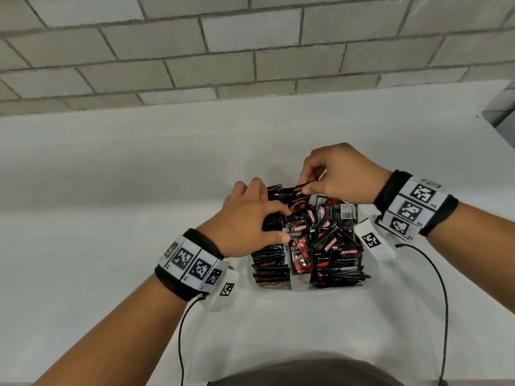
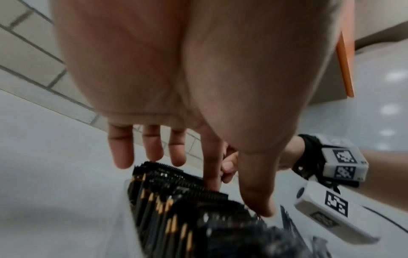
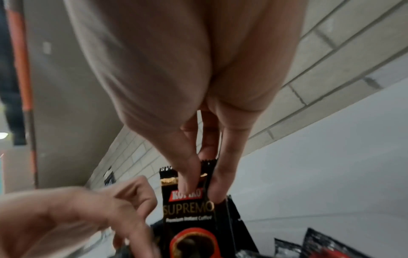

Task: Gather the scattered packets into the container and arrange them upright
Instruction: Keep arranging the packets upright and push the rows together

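A clear container [image 1: 299,288] on the white table holds several black Kopiko coffee packets. Along its left side they stand upright in rows [image 1: 269,263]; in the middle and on the right they lie loose and tilted [image 1: 328,235]. My right hand [image 1: 303,185] pinches one packet [image 3: 187,209] by its top edge between thumb and fingers, upright over the far part of the container. My left hand [image 1: 285,225] lies over the upright rows [image 2: 176,200] with straight fingers. Its index finger and thumb reach down onto the packets, just left of the held one.
The white table [image 1: 111,190] runs back to a grey brick wall [image 1: 223,51]. The table's right edge shows at the far right [image 1: 498,129]. Thin black cables [image 1: 443,302] hang from both wrist bands toward my body.
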A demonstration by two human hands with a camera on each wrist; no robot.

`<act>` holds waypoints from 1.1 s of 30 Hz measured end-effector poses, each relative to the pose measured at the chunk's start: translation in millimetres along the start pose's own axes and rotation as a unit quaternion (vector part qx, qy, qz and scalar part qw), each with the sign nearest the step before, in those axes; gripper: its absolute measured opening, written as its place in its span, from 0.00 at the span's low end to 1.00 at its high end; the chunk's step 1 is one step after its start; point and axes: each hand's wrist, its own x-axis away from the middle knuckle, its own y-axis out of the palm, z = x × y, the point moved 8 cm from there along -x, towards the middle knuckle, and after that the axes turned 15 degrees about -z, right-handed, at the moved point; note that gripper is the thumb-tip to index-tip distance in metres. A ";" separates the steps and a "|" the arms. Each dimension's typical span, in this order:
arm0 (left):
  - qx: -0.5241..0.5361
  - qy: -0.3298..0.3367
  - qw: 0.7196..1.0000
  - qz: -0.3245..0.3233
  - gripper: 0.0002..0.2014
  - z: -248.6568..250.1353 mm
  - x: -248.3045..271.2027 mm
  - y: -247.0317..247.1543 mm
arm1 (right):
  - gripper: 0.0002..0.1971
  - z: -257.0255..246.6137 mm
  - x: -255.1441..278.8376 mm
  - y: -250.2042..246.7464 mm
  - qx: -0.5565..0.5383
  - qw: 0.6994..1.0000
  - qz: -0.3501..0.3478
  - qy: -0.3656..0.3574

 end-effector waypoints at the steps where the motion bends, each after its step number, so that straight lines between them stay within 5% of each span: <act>1: -0.014 -0.014 1.000 -0.009 0.28 -1.7 -1.6 3.1 | 0.08 -2.3 -3.0 3.8 0.014 1.000 -0.003 -0.008; 9: -0.046 -0.028 0.999 -0.002 0.29 -3.3 -4.3 5.4 | 0.06 -15.9 -15.4 22.1 0.111 0.992 -0.025 -0.057; 16: -0.081 -0.037 0.996 -0.008 0.31 -2.3 -7.0 7.4 | 0.08 -15.5 -22.2 34.3 0.239 0.970 -0.053 -0.008; 20: -0.145 -0.055 0.988 0.010 0.28 2.1 -7.6 10.4 | 0.14 -14.5 -18.6 32.4 0.220 0.974 -0.049 0.014; 27: -0.214 -0.067 0.973 0.062 0.26 13.9 -5.6 9.7 | 0.16 -6.1 -2.0 77.5 0.278 0.935 -0.215 0.036; 33: -0.214 -0.074 0.973 0.048 0.32 18.8 -6.2 9.6 | 0.28 14.1 -5.0 99.2 0.294 0.918 -0.256 0.069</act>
